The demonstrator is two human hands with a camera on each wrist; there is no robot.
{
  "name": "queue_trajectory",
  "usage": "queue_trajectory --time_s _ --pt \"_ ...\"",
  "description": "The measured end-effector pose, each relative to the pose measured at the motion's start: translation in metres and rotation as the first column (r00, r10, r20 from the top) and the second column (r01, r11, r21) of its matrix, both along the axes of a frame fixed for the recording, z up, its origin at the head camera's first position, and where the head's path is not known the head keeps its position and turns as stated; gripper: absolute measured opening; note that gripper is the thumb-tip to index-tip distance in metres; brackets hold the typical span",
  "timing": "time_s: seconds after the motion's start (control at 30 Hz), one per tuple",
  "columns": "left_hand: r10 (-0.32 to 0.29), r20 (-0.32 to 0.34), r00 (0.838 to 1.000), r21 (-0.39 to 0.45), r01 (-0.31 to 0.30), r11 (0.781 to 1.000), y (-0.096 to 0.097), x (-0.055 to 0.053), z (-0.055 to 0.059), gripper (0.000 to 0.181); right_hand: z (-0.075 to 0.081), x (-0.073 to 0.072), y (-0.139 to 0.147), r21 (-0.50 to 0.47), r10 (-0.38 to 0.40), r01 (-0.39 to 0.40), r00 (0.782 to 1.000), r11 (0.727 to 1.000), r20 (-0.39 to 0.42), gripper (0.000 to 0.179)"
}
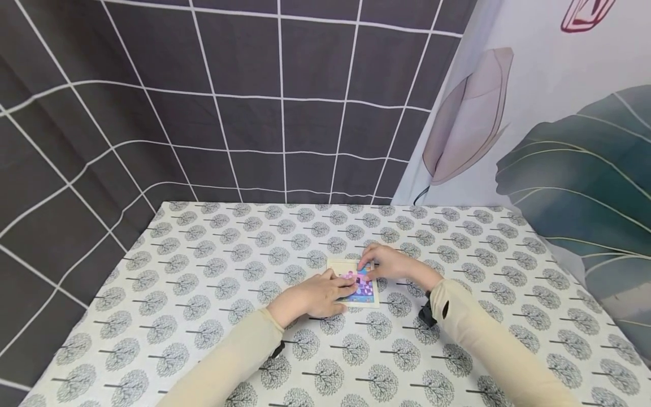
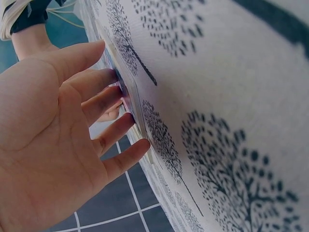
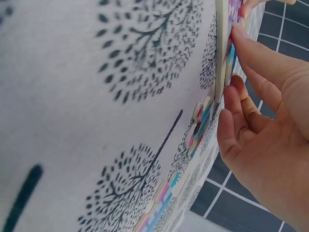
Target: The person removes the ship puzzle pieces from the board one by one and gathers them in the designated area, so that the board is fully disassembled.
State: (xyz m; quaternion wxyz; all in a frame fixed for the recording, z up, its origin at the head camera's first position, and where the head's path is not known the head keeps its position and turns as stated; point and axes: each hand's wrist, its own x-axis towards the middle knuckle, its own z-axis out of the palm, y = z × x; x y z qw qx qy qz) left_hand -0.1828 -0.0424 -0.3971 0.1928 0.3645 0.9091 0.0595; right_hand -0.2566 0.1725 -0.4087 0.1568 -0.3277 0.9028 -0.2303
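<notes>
A small flat puzzle board (image 1: pixel 362 304) with a cream border lies on the table, its picture in pink, purple and blue. My left hand (image 1: pixel 324 294) reaches over its left side, palm down, fingertips touching the picture. The left wrist view shows that hand's fingers (image 2: pixel 115 131) spread and mostly straight along the board's edge. At the upper right of the board, my right hand (image 1: pixel 389 264) pinches a bluish puzzle piece (image 3: pixel 230 58) between thumb and fingers. That piece lies at the board's surface; whether it is fully seated I cannot tell.
In the right wrist view, a colourful loose piece (image 3: pixel 199 126) and a pink-and-blue piece (image 3: pixel 157 210) lie on the tree-print tablecloth (image 1: pixel 229 333). A dark gridded curtain (image 1: pixel 244 124) hangs behind the table, and a leaf-print curtain (image 1: pixel 574 158) hangs at the right.
</notes>
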Motion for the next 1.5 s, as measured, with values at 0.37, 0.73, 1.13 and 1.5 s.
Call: queue_trajectory --time_s 0.37,0.73,1.13,1.5 --pt "-0.018 -0.013 1.000 -0.012 0.017 1.000 0.000 0.000 -0.002 0.054 -0.004 0.003 0.002 -0.050 0.005 -0.007 0.999 0.999 -0.039 0.020" --pt "-0.010 -0.013 1.000 -0.012 0.009 1.000 -0.002 -0.001 -0.002 0.054 -0.006 0.002 0.004 -0.151 -0.073 0.066 0.997 0.986 -0.035 0.040" --pt "-0.013 -0.007 1.000 0.000 0.013 1.000 -0.001 -0.001 -0.004 0.054 -0.006 -0.003 0.010 -0.221 -0.051 0.088 0.985 0.971 0.167 0.044" --pt "-0.021 -0.016 1.000 -0.006 0.021 1.000 0.000 -0.002 -0.004 0.054 0.000 -0.001 0.012 -0.168 -0.032 0.052 0.993 0.985 0.118 0.040"
